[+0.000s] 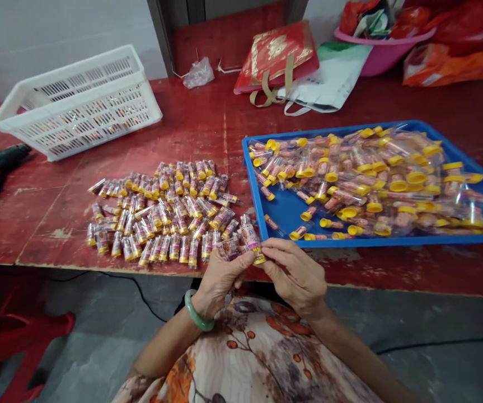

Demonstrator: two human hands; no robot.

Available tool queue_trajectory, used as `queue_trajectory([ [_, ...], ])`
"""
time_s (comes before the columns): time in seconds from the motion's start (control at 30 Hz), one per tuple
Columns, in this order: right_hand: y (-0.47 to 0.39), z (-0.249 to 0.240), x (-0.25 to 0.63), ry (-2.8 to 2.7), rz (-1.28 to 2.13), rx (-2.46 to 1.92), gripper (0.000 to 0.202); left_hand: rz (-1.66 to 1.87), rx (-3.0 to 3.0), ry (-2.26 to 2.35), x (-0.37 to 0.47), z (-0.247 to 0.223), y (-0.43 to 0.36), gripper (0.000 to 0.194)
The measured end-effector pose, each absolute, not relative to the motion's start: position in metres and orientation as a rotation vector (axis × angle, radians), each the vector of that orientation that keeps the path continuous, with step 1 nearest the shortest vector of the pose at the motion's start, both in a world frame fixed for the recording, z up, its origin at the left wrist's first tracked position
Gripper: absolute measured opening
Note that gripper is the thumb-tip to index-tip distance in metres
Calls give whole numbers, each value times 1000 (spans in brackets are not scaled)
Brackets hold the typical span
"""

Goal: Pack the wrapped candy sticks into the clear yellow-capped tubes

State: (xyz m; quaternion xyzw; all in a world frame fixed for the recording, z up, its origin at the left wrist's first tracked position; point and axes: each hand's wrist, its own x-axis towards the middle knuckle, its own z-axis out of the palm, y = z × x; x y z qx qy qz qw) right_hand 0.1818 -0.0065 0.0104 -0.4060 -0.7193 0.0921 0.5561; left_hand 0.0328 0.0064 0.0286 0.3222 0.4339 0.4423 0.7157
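At the table's front edge, my left hand is closed around printed plastic sleeves, with its thumb pressed over them. Between my two hands stands a small clear tube with a printed sleeve and a yellow end, tilted slightly. The fingertips of my right hand pinch its lower right side. How far the left fingers also grip the tube is hidden. Left of my hands lies a spread of similar sleeved tubes. To the right, a blue tray bears many yellow-capped tubes without printed sleeves.
A white slotted basket stands at the back left, near a black heat gun with a cable. Behind are a red gift bag, a white bag and a pink basin. A red stool stands lower left.
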Motion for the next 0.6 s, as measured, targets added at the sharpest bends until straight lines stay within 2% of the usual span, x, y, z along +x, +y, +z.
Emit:
queue_trajectory([
  [0.3,-8,15,184,-1717,312,-952,32,936,759,963,29,26,5,41],
  [0.47,-13,9,179,-1706,193,-986,38,949,732,943,29,27,4,37],
  [0.6,-15,6,177,-1738,68,-1041,33,940,670,937,28,31,3,38],
])
